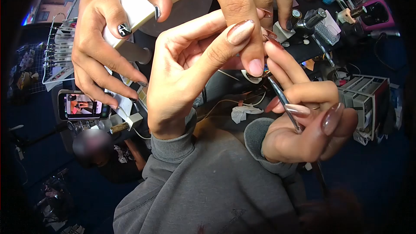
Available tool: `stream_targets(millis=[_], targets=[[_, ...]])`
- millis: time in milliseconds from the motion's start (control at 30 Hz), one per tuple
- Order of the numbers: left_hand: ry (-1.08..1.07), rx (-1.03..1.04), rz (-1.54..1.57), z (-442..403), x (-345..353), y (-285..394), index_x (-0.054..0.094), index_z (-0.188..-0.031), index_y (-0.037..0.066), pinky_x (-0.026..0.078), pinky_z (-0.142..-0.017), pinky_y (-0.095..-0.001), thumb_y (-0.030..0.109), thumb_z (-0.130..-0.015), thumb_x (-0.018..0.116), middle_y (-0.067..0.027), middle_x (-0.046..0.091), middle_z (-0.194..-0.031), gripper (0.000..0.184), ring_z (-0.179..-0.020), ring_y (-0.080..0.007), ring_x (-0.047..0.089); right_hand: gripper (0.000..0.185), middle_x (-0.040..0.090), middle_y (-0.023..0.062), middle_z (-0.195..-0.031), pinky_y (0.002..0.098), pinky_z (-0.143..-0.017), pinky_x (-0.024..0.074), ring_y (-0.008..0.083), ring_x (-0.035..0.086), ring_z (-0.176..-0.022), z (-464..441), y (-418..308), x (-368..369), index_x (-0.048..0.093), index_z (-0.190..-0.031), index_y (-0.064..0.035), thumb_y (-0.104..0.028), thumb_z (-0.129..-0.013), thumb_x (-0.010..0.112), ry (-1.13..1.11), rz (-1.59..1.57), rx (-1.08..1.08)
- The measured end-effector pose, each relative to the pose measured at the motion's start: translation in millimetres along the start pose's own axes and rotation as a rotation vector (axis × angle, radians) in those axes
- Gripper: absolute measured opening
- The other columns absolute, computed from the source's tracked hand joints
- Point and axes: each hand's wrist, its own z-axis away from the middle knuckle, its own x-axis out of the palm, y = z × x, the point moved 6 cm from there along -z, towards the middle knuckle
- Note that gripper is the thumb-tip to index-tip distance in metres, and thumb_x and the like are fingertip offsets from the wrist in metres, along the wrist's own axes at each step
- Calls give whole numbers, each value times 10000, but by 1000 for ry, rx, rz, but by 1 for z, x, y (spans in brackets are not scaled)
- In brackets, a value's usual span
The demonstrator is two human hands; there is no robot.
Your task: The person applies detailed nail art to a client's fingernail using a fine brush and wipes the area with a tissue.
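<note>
My left hand (182,69) is closed around another person's finger (240,26), thumb on one side and fingertips on the other. That finger points down and has a bare pink nail (256,66), while several other nails on the person's hands are dark. In my right hand (303,125) is a slim metallic nail tool (279,91), pinched between thumb and fingers. Its tip meets the end of the bare nail, but the tip's shape is too small to make out. The person's other hand (99,47) rests on a white arm-like support (143,13).
A phone (82,106) showing a picture stands at the left. Bottles (314,17) and a pink-edged device (376,13) crowd the upper right. A drawer unit (362,104) is at the right, and a crumpled tissue (245,113) lies beyond my sleeves. Another person (117,160) appears lower left.
</note>
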Motion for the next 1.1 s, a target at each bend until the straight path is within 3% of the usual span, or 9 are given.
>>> stream_targets(millis=[667,1100], targets=[[14,-7,-2,0,-3,-1,391,-1069,-71,453,-683,-236,186,-811,423,-145,513,-940,366,-832,-158,532,389,386,173,-482,397,-503,515,420,535,-591,4,2,2,313,-506,94,-161,-773,190,16,-67,63],[-13,14,34,-1,-2,-1,406,-1055,-68,455,-703,-261,160,-810,422,-165,491,-989,335,-866,-181,524,335,383,177,-497,398,-480,515,424,530,-573,0,1,2,272,-561,90,-149,-781,188,-17,-2,1]])
